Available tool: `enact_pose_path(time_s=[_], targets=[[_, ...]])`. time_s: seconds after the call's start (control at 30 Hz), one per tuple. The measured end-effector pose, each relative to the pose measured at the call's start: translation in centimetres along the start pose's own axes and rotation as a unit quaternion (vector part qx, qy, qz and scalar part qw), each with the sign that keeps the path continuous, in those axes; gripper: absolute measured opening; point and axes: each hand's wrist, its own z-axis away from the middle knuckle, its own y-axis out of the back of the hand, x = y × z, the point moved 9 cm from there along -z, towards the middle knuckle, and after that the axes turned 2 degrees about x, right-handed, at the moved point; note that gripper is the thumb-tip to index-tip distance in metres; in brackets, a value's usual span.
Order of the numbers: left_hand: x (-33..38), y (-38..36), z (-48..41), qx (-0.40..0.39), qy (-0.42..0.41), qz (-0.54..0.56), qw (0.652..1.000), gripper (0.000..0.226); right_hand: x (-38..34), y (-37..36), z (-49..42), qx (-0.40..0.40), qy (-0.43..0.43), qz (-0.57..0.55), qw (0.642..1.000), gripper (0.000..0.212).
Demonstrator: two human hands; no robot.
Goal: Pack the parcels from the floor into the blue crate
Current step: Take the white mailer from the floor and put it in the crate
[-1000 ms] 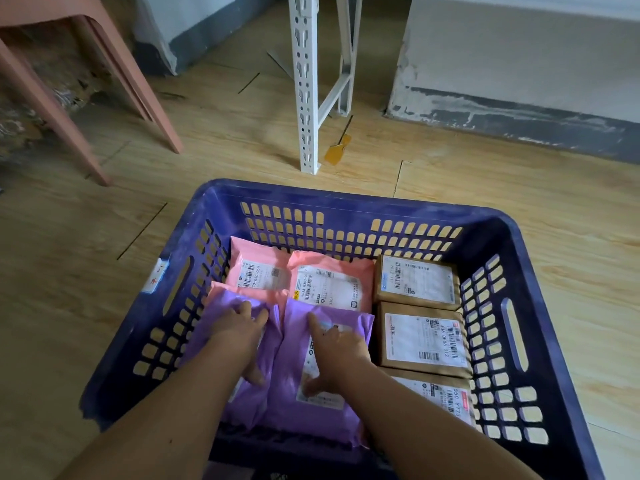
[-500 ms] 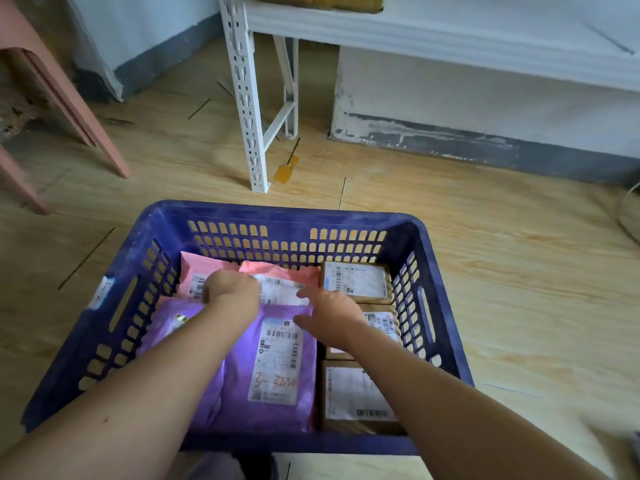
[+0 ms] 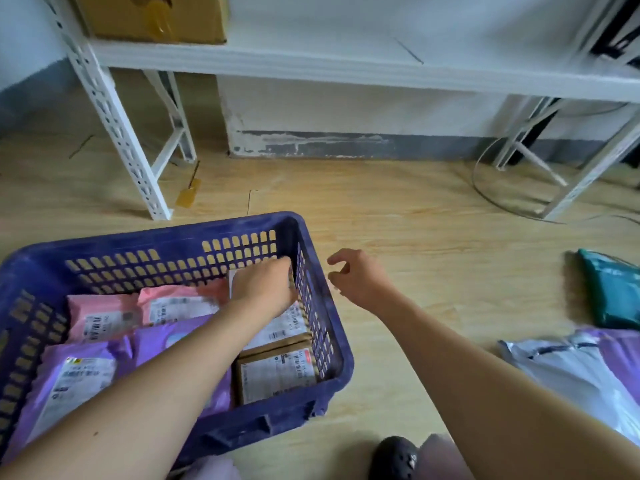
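Wood floor at right holds the loose parcels, so the empty right hand, fingers loosely apart beside the blue crate, should reach for the grey bag, while the left hand, grip unclear, rests on the brown boxes inside.

— How many are in the blue crate?
— I count seven parcels. Two pink mailers, one beside the other. Two purple mailers. Three brown cartons: near, middle, and a far one, mostly under the left hand.
— And on the floor?
— I see three: one teal mailer, one silver mailer, one purple floor mailer. One cardboard box is on the one shelf.
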Motion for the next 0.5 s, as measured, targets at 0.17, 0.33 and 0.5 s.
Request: enact_pose_path(time_s=[0.17,0.33,0.5], targets=[[4.2,0.8,0.4,0.014,-0.026,0.076,0.997,0.028,3.8,4.1,1.8,0.044,-0.032,-0.036,0.998,0.027],[9.4,1.7,-1.1,-0.014,-0.041,0.140,0.989,0.035,6.6,8.6,4.1,0.066,-0.056,-0.001,0.996,0.027],[16.9,2.1,-1.4,-0.027,-0.092,0.176,0.980,0.034,11.0,12.9,6.8,0.088,-0.089,0.037,0.991,0.027]])
